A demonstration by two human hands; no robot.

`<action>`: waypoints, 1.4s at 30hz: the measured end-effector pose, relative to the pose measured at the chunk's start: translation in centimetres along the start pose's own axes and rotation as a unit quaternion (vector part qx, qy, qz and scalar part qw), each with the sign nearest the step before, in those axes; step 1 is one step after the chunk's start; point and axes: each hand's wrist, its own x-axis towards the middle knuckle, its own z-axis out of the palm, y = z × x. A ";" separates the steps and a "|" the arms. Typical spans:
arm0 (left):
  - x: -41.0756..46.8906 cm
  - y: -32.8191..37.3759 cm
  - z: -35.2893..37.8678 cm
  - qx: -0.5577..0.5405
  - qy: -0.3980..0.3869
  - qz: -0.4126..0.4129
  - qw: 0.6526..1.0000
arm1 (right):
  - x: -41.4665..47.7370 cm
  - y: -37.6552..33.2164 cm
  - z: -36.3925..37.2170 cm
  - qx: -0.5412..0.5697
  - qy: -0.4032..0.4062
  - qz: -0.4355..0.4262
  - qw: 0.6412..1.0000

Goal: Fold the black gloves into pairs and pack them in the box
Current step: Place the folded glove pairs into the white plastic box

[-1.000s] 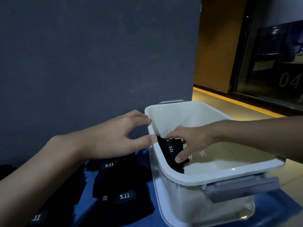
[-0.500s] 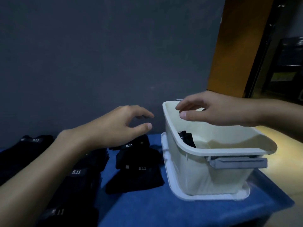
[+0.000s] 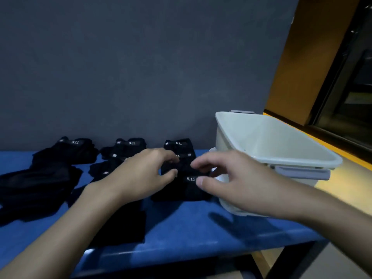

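Note:
Several black gloves with white "5.11" labels lie on the blue table [image 3: 181,228]. One stack [image 3: 182,188] lies right beside the white plastic box [image 3: 267,137]; another glove [image 3: 130,144] and a looser heap [image 3: 40,182] lie further left. My left hand [image 3: 145,174] and my right hand [image 3: 227,178] hover over the stack by the box, fingers curled and apart, fingertips close to the top glove. Neither hand grips anything. The box's inside is mostly hidden from this angle.
A dark grey wall stands directly behind the table. The box sits on its white lid [image 3: 227,208] at the table's right end, a grey latch [image 3: 302,174] facing me. Beyond it are an orange wall and a dark glass door [image 3: 346,87].
My right hand let go of a glove pair inside the box, rose out and moved left. Both hands now hang over the glove stack beside the box. My view turned left and down.

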 end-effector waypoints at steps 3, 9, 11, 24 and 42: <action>0.0 0.1 0.7 0.046 -0.013 -0.017 0.999 | 0.8 1.9 3.5 -0.028 0.016 0.042 0.999; 0.4 -0.7 1.9 0.059 -0.040 -0.033 0.997 | 2.6 4.5 6.7 -0.070 0.034 0.084 0.993; 0.7 -1.0 2.3 0.054 -0.043 -0.034 0.997 | 3.3 4.8 7.1 -0.065 0.032 0.095 0.993; 0.5 -2.5 2.7 -0.008 -0.110 -0.039 0.993 | 4.1 5.8 7.6 -0.065 -0.008 0.117 0.991; 0.4 -1.6 2.8 -0.038 -0.123 -0.049 0.990 | 4.2 6.8 7.7 0.024 -0.034 0.123 0.992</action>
